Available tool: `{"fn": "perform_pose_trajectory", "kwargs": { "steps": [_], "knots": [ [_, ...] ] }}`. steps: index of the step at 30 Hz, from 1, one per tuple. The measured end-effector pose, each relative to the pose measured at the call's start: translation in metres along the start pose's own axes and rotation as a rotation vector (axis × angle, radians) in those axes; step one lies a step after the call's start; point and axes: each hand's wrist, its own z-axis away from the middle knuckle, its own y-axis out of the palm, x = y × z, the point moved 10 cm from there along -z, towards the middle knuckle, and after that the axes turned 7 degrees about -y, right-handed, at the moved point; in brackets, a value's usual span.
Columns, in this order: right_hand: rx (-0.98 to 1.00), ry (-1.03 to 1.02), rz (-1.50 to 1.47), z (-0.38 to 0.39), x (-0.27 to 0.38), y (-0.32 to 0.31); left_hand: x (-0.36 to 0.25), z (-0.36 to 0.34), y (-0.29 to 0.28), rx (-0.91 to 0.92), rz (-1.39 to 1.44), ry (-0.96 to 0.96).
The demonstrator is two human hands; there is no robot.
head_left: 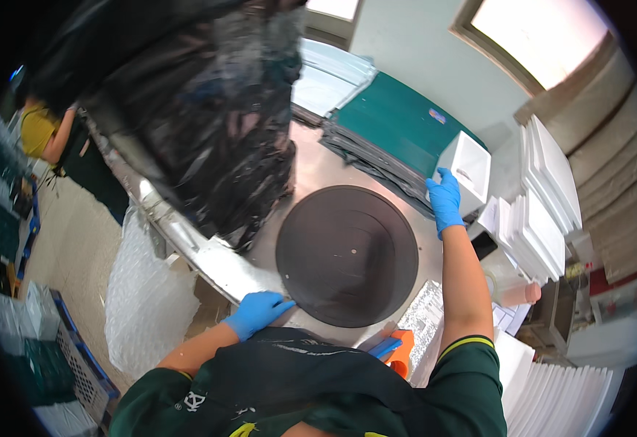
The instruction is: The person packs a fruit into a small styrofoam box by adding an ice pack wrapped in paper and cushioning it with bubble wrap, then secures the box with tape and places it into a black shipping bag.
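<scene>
My right hand [445, 202], in a blue glove, reaches to the far right and grips the near wall of a white open box [471, 162]. The box stands beside a stack of dark green sheets [395, 120] and has something small inside that I cannot make out. My left hand [259, 314], also gloved in blue, lies with fingers stretched out on the table edge, close to the rim of a round black turntable [348, 255]. Nothing shows in that hand. The turntable lies flat on the metal table between my hands.
A tall stack wrapped in black plastic [216, 124] stands at the table's left. An orange tape dispenser [402, 353] and silver bubble wrap [426, 313] lie near me. White foam sheets [552, 175] line the right. Clear bubble wrap [147, 291] hangs left; another person [49, 138] stands beyond.
</scene>
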Motion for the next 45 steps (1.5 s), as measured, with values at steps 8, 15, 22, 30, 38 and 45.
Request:
{"fn": "perform_pose_trajectory", "kwargs": {
  "steps": [8,15,22,30,38,45],
  "knots": [
    [-0.002,-0.034,0.567,-0.024,-0.086,-0.02,0.005,-0.008,0.01,0.097,-0.037,-0.107],
    [0.059,-0.069,0.569,-0.025,-0.077,0.003,0.008,-0.006,0.007,-0.105,-0.044,-0.027],
    [0.131,-0.432,0.273,0.097,0.03,-0.02,0.014,-0.005,0.005,-0.153,0.016,-0.111],
    [0.487,-0.822,0.077,0.31,0.136,-0.047,0.035,-0.009,-0.045,-0.514,0.448,0.008],
    [0.338,-0.461,-0.255,0.33,0.13,-0.073,-0.096,0.044,-0.156,-0.778,0.227,0.539],
    [-0.031,-0.005,-0.387,0.315,0.097,-0.054,-0.146,-0.014,-0.077,-0.083,-0.306,0.348]
  ]
}}
